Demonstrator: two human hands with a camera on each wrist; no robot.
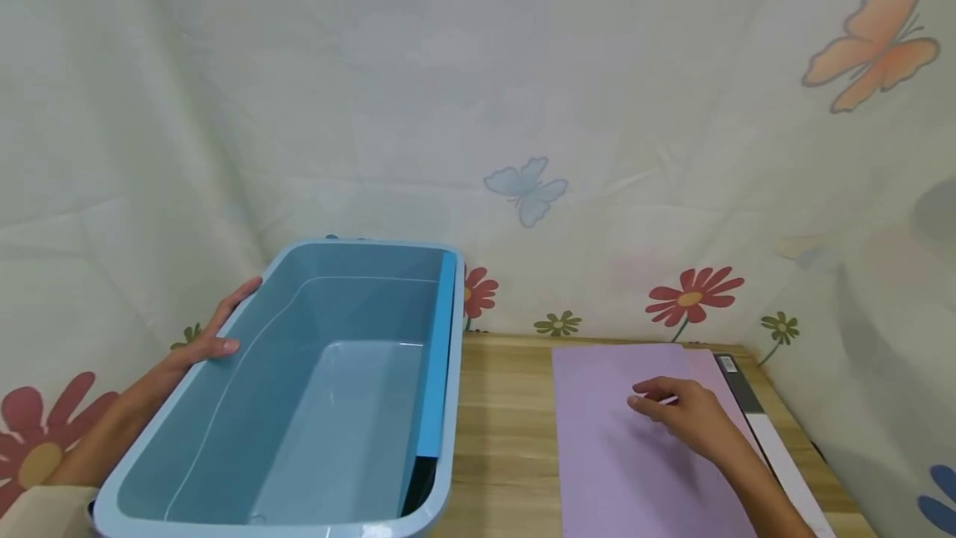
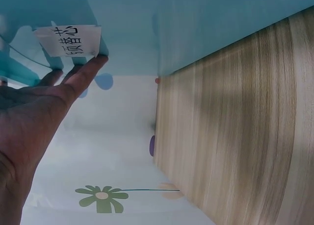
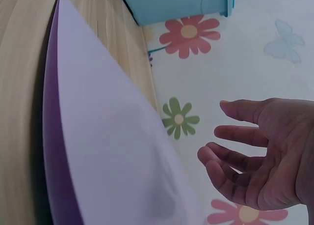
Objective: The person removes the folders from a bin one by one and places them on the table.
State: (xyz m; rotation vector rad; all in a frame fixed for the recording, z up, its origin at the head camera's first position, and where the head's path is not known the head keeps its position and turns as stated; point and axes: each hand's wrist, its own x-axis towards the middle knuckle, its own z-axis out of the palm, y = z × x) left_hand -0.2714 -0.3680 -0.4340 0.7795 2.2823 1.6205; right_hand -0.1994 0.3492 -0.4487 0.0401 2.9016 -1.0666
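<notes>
My left hand (image 1: 205,343) holds the left rim of a large light-blue plastic tub (image 1: 224,471), thumb inside and fingers along the outer wall. In the left wrist view those fingers (image 2: 88,72) lie against the wall beside a white paper label (image 2: 68,41) with handwritten characters. Along the tub's right inner wall stands a bright-blue flat item (image 1: 436,364), with something black (image 1: 420,484) at its near end. My right hand (image 1: 690,413) hovers over a purple sheet (image 1: 597,438), fingers loosely bent. The right wrist view shows nothing between its fingers (image 3: 240,134).
Under the purple sheet, a pink sheet (image 1: 709,368) and a black-and-white flat item (image 1: 739,388) with a small label show at the right. All lie on a wood-grain table (image 1: 508,422). Behind stands a pale curtain (image 1: 418,90) printed with flowers and butterflies.
</notes>
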